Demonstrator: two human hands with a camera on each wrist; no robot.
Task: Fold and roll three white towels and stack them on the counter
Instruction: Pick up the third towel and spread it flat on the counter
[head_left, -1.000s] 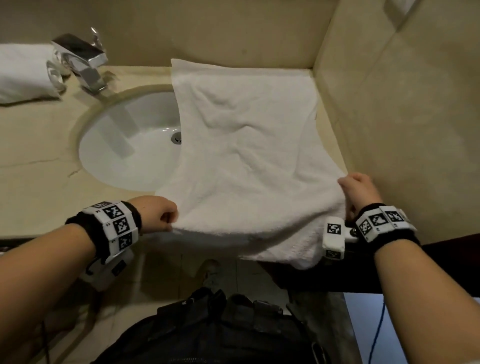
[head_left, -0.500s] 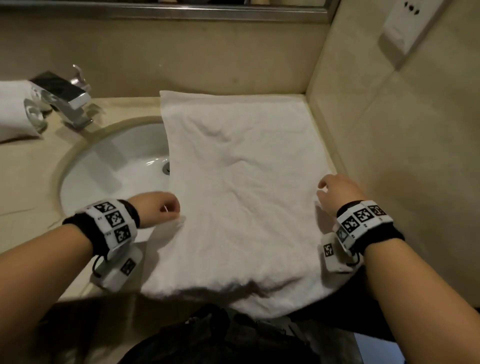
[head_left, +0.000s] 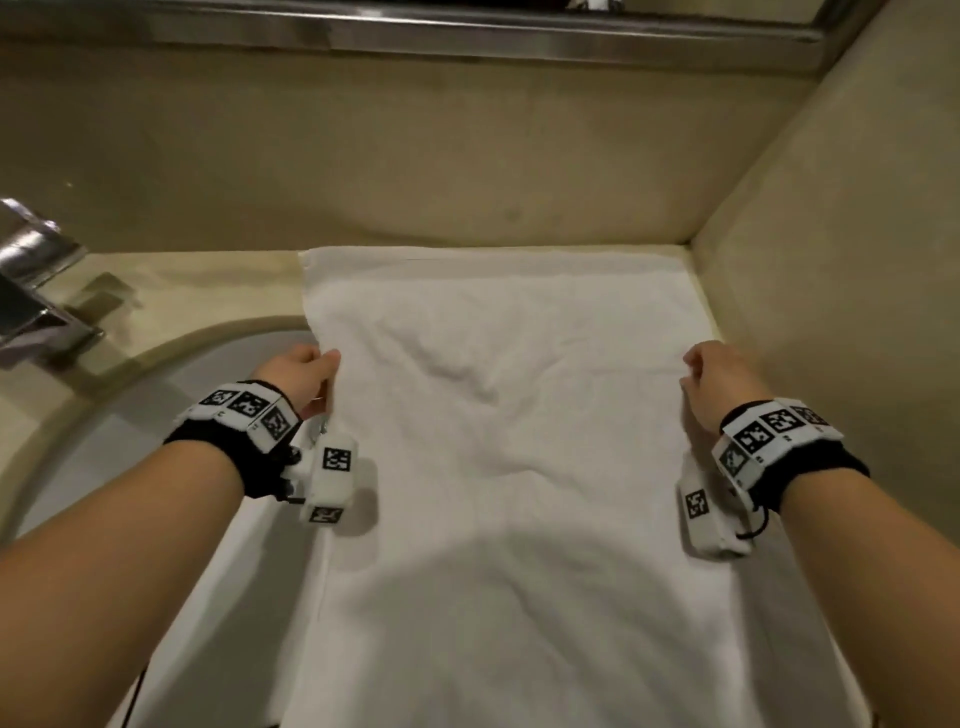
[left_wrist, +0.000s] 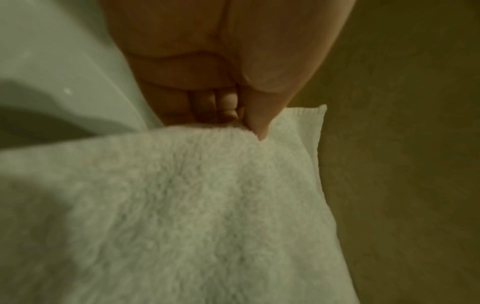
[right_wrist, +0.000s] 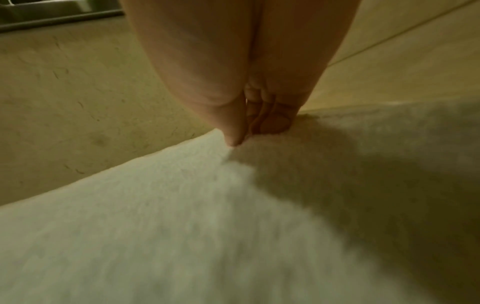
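White terry towel (head_left: 509, 467) lies spread lengthwise on the beige stone surface (head_left: 218, 275), its far edge against the back wall, its right side along the side wall and its left side overhanging the sink basin (head_left: 171, 374). Both hands pinch it at opposite side edges: the left hand (head_left: 298, 379) with thumb against curled fingers, the right hand (head_left: 719, 382) likewise. A chrome faucet (head_left: 36, 291) stands at far left.

The towel (head_left: 509, 467) lies on the counter (head_left: 197, 275), right of the sink (head_left: 156, 395), faucet (head_left: 31, 291) far left.
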